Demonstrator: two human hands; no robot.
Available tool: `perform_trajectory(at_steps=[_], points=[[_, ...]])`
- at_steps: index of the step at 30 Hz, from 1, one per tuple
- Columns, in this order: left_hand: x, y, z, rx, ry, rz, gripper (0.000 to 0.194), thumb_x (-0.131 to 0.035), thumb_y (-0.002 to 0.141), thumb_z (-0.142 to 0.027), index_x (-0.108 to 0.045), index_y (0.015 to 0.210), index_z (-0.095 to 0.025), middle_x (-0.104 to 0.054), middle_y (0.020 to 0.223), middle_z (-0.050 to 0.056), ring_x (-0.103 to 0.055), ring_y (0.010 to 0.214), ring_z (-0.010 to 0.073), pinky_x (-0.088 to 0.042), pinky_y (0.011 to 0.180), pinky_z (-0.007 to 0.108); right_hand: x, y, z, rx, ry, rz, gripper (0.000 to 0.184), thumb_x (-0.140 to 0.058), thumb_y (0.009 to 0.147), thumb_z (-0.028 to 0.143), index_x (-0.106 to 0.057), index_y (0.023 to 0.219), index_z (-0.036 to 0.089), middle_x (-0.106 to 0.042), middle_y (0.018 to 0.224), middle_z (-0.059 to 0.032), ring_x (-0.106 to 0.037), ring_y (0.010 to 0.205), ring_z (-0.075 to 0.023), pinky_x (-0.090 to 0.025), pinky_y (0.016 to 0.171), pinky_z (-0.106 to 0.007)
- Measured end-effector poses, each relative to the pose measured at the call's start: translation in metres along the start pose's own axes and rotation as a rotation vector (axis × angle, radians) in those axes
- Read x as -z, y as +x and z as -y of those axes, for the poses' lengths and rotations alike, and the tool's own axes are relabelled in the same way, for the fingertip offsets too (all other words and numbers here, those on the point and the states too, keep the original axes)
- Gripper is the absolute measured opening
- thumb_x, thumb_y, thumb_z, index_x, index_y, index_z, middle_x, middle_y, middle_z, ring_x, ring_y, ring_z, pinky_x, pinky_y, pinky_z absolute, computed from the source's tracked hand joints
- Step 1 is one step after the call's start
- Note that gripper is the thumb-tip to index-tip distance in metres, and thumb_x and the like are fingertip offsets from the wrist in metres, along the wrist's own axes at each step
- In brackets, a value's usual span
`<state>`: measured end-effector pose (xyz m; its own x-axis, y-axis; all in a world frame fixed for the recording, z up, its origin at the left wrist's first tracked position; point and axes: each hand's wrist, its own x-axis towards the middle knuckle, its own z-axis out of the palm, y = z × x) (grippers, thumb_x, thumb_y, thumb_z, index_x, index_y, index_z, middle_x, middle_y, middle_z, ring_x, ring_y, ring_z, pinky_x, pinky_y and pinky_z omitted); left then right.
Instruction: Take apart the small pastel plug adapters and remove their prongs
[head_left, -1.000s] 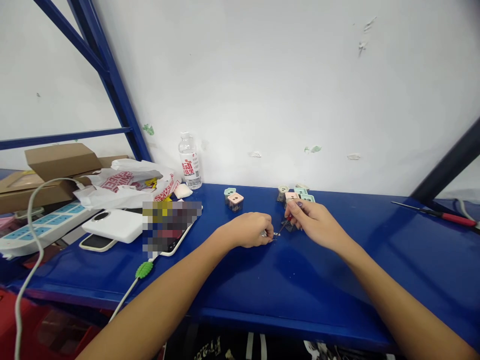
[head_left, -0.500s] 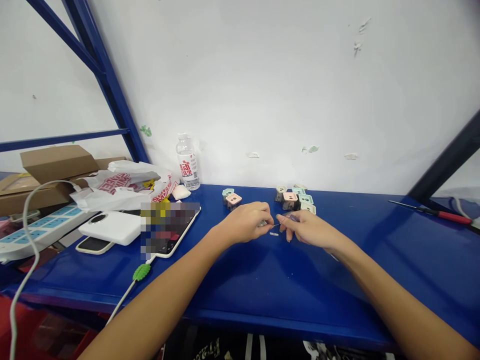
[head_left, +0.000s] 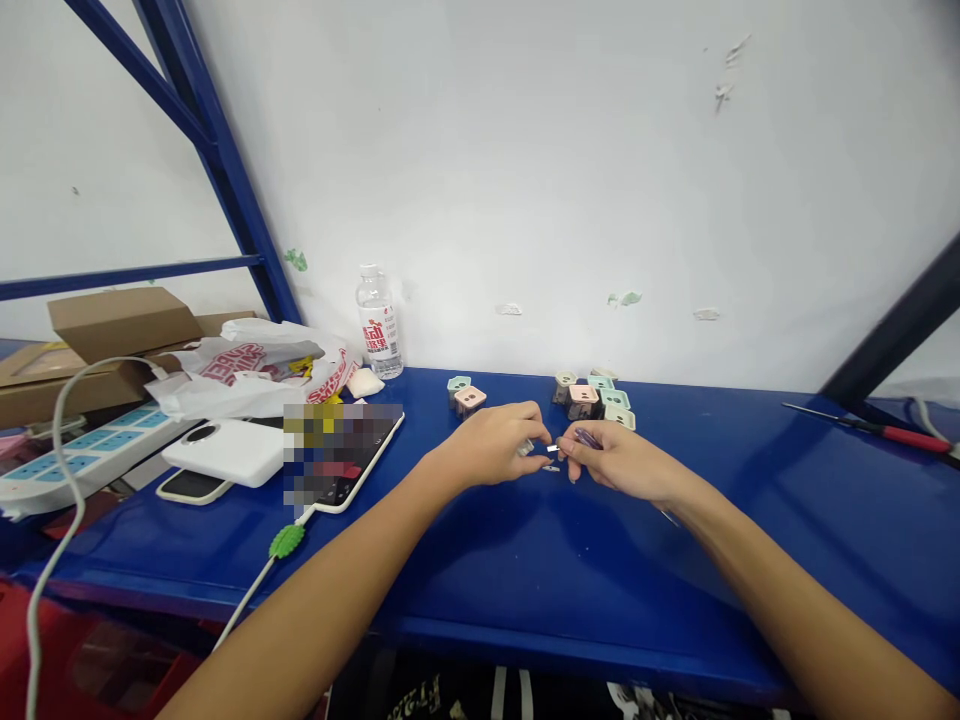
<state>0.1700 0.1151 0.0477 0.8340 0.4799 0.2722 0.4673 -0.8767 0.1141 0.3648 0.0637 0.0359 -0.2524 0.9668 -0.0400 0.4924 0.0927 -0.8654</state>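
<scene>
My left hand and my right hand meet fingertip to fingertip just above the blue shelf top. Both are closed in a pinch on a tiny pale metal piece held between them. A second small pale piece lies on the blue surface right under the fingers. Behind my right hand stands a cluster of small pastel plug cubes, pink, mint and cream. Two more cubes sit behind my left hand.
A water bottle stands by the white wall. At left lie a phone, a white power bank, a plastic bag, a power strip and cardboard boxes. A red-handled screwdriver rests far right.
My right hand came away from the cube cluster and moved left to meet my left hand. Both hands lifted slightly, and the pinch on the small piece closed between them.
</scene>
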Motion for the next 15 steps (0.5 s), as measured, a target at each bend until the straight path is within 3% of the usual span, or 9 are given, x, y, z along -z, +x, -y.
perform_trajectory(at_steps=[10, 13, 15], points=[[-0.0025, 0.0003, 0.0015, -0.005, -0.113, -0.002, 0.017, -0.058, 0.085, -0.026, -0.065, 0.099, -0.019, -0.056, 0.096, 0.003, -0.057, 0.089, 0.0156, -0.044, 0.079, 0.027, 0.0027, 0.0001, 0.0002, -0.007, -0.093, -0.028, 0.031, -0.053, 0.087, 0.047, -0.060, 0.079, 0.018, -0.064, 0.068, -0.0002, -0.041, 0.047, -0.0084, -0.029, 0.046, -0.022], [-0.0014, -0.0020, 0.0024, 0.001, -0.270, -0.031, 0.045, -0.069, 0.076, -0.030, -0.054, 0.118, -0.021, -0.049, 0.108, 0.005, -0.053, 0.097, 0.0164, -0.046, 0.085, 0.029, 0.0054, -0.0011, 0.0027, -0.016, -0.092, -0.067, 0.032, -0.055, 0.086, 0.047, -0.057, 0.073, 0.018, -0.062, 0.066, 0.0002, -0.038, 0.047, -0.0077, -0.028, 0.046, -0.022], [-0.0018, -0.0034, 0.0040, 0.012, -0.336, -0.028, 0.060, -0.068, 0.075, -0.023, -0.044, 0.129, -0.022, -0.044, 0.117, 0.006, -0.052, 0.102, 0.0169, -0.046, 0.089, 0.030, 0.0072, -0.0020, 0.0051, -0.010, -0.089, -0.093, 0.033, -0.055, 0.086, 0.048, -0.057, 0.072, 0.018, -0.061, 0.066, 0.0005, -0.037, 0.047, -0.0074, -0.028, 0.046, -0.022]])
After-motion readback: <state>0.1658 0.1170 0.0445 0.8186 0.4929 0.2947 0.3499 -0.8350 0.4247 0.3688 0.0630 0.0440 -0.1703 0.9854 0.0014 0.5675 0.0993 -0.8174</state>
